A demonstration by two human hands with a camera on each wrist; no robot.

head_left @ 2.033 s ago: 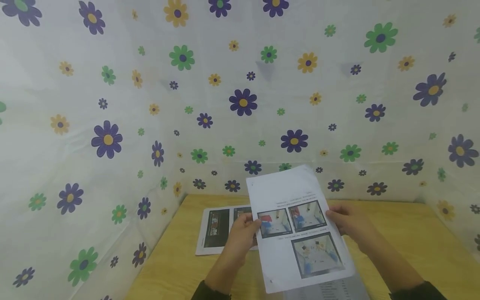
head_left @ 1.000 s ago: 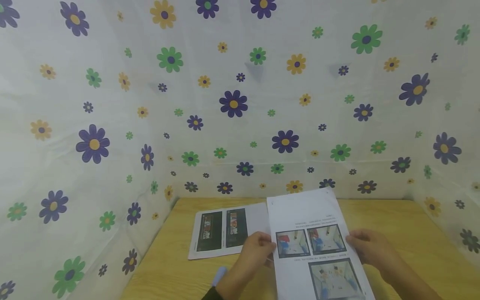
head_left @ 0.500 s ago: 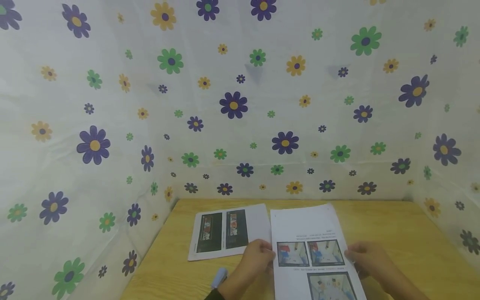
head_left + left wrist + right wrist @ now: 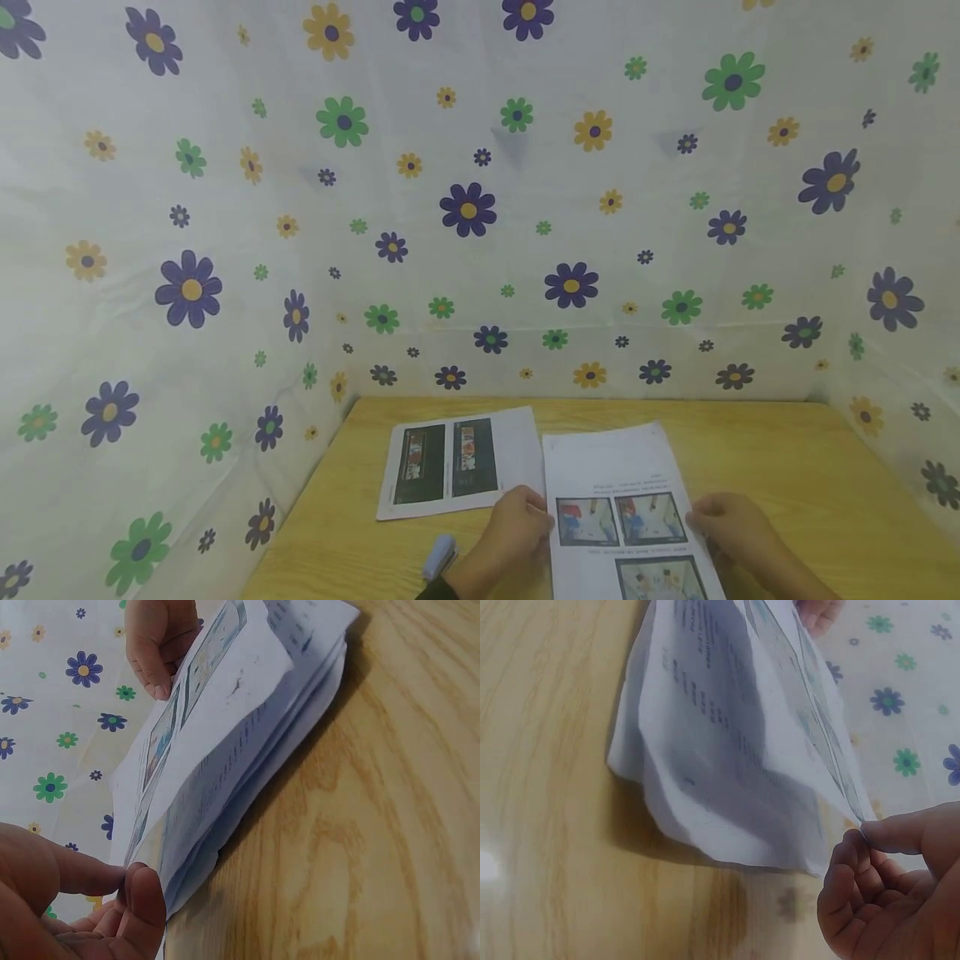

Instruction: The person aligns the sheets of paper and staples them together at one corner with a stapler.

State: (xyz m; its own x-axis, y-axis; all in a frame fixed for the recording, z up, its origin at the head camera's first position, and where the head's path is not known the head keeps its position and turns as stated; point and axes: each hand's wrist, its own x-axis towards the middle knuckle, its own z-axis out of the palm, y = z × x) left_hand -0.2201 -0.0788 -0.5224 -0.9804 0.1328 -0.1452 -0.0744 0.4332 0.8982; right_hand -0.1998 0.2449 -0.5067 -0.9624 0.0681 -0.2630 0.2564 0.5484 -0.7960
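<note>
A white printed sheet [image 4: 600, 458] with three photos lies slanted between my hands in the head view. My left hand [image 4: 517, 529] pinches its left edge between thumb and fingers. On the opposite edge, my right hand [image 4: 738, 533] pinches it the same way, and the thumb and index finger meet at the paper in the right wrist view. Several more printed sheets [image 4: 255, 780] hang loosely under the top one, their lower edges fanned apart close over the table. The sheet's near end runs out of the head view.
Another paper [image 4: 517, 458] with two dark pictures lies flat at the left on the wooden table [image 4: 780, 450]. A small light-blue stapler [image 4: 440, 557] rests beside my left wrist. White flowered cloth [image 4: 525, 250] walls the back and sides.
Both hands have lowered the printed sheets toward the table and nearer to me, and slightly right. The stapler and the left paper have come into fuller view. Both hands keep their grip.
</note>
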